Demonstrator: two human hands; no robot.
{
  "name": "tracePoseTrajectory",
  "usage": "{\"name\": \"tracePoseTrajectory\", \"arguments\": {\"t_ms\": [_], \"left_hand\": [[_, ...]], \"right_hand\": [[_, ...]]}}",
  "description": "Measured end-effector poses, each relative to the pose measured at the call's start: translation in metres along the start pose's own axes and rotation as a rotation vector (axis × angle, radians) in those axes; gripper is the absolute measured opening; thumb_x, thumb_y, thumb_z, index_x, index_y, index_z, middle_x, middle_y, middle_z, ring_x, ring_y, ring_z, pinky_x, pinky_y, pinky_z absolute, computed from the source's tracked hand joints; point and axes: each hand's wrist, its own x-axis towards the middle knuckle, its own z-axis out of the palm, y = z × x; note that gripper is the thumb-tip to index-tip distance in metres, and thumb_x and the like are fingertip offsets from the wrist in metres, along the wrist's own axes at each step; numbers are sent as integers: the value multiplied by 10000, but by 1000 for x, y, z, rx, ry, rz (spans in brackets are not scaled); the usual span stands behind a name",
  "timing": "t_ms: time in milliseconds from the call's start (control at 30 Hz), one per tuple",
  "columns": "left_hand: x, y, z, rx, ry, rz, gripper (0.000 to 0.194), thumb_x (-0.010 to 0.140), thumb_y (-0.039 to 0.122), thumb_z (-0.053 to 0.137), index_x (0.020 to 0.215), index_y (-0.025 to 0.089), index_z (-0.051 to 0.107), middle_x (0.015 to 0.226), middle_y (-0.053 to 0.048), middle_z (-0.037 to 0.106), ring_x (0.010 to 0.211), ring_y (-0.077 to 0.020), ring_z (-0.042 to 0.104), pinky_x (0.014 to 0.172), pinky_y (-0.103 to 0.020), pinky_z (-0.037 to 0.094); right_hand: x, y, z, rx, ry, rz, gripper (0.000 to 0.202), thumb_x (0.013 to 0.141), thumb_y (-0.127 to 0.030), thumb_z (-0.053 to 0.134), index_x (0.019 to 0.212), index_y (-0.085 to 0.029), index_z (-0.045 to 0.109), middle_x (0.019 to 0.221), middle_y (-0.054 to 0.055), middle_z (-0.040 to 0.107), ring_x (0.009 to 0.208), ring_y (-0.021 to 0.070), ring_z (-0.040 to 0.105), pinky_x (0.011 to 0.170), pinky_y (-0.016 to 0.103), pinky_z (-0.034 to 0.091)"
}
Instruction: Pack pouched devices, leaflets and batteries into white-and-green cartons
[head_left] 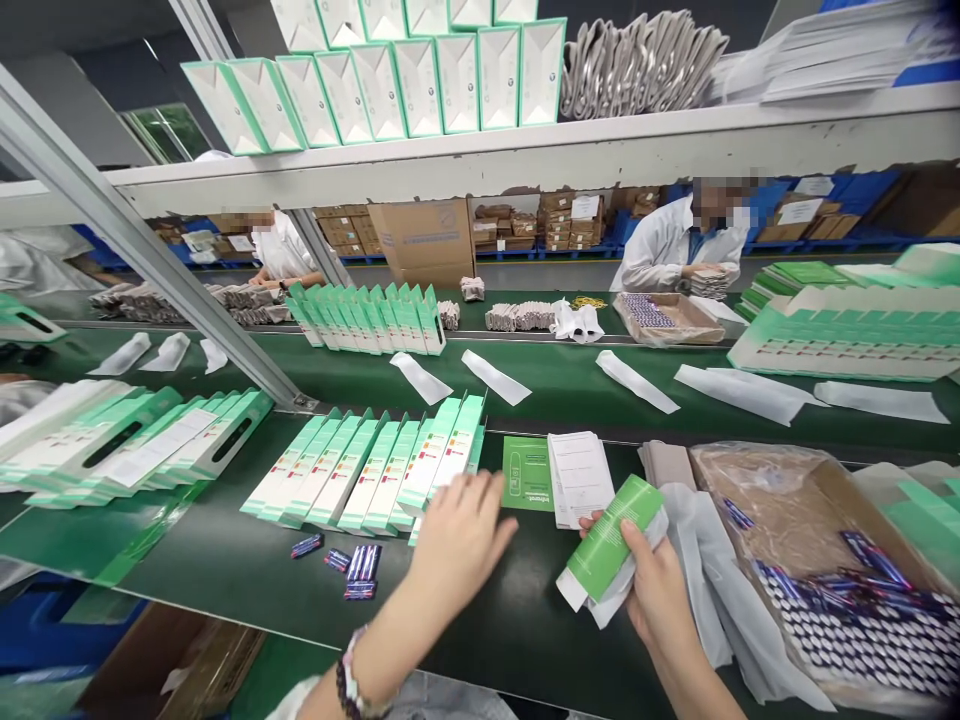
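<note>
1. Your right hand (660,585) grasps a green, folded paper booklet (613,540), thumb on top, together with a thin white pouch (612,607) beneath it; both are raised over the dark green counter (517,630).
2. Your left hand (456,535) is released, its fingers spread, with nothing seen in it. It hangs in front of the nearest boxes; you cannot tell from here whether it touches one.
3. The one booklet looks light and bendy, smooth enough to slip against the pouch, and likely to crease rather than break. Its long edge suits a flat pinch, thumb above and fingers below; the pouch seems softer and limp.
4. Just beyond your hands lie one flat green printed leaflet (525,472) and, touching it on the right, one pile of white printed sheets (581,478), too tight to count.
5. To your left leans one row of long white-and-green cardboard boxes (367,470), about eight, overlapping. Near them lie about seven small blue-and-silver cylindrical batteries (363,563).
6. To your right, limp greyish-white pouches (705,570) overlap beside one plastic-lined brown cardboard tray (750,480), which holds many more batteries, too many to count.
7. Farther out, about eight flat white strip-like pouches (495,377) lie spread across the green belt (337,375). Two co-workers in white coats sit beyond.
</note>
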Motion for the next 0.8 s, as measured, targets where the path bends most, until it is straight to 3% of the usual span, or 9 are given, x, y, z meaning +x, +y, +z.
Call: {"name": "tracePoseTrajectory", "arguments": {"t_ms": [67, 167, 300, 433, 533, 600, 700, 800], "left_hand": [[19, -15, -7, 136, 11, -156, 500, 922, 307, 525, 1371, 103, 448, 1262, -209, 573, 1112, -366, 528, 875, -481, 457], [40, -28, 1, 279, -82, -271, 546, 886, 247, 569, 1369, 35, 429, 1148, -229, 603, 1025, -379, 565, 787, -464, 501], [54, -32, 14, 311, -99, -300, 416, 859, 141, 528, 1243, -18, 511, 1016, -213, 606, 932, -357, 591, 688, -408, 520], [51, -27, -3, 283, -71, -289, 352, 848, 139, 503, 1176, 19, 538, 985, -183, 591, 912, -319, 594, 639, -349, 509], [32, -9, -18, 75, 15, -225, 489, 857, 219, 519, 1323, 96, 436, 1056, -140, 560, 924, -278, 585, 689, -344, 510], [13, 9, -17, -177, -26, -134, 588, 864, 326, 560, 1394, 155, 370, 1077, -120, 548, 876, -250, 592, 699, -340, 510], [-11, 34, 2, -570, -152, -8, 771, 820, 608, 589, 1432, 205, 350, 1094, -114, 538, 909, -265, 596, 764, -366, 508], [-21, 47, 21, -956, -116, -81, 887, 743, 705, 604, 1444, 224, 350, 1269, -148, 470, 1163, -335, 501, 983, -440, 427]], "right_hand": [[-2, 1, 1, -9, -43, 13, 520, 752, -428, 758, 1166, -207, 534, 966, 76, 735, 899, 296, 713, 769, 412, 593], [-11, 7, 6, -24, -64, 32, 543, 739, -450, 763, 1164, -201, 534, 977, 89, 731, 907, 306, 711, 779, 431, 589], [-21, 11, 10, -35, -27, 48, 580, 745, -489, 746, 1199, -205, 522, 983, 85, 726, 927, 302, 707, 809, 434, 581], [-21, 1, 7, -23, -48, 75, 599, 756, -475, 747, 1239, -208, 515, 1014, 85, 726, 979, 309, 696, 890, 456, 557], [-22, -9, 6, 51, -68, 92, 629, 755, -439, 760, 1275, -195, 505, 1106, 115, 707, 1061, 337, 664, 938, 497, 532], [-25, -13, 8, 105, -69, 99, 660, 750, -430, 764, 1304, -193, 494, 1152, 135, 692, 1084, 355, 650, 907, 505, 545], [-32, -11, 13, 124, -58, 88, 661, 731, -421, 777, 1301, -230, 502, 1153, 117, 697, 1058, 346, 661, 847, 470, 569], [-34, -5, 15, 74, -59, 66, 588, 728, -431, 772, 1236, -256, 535, 1150, 89, 700, 1049, 324, 665, 846, 442, 564]]}}
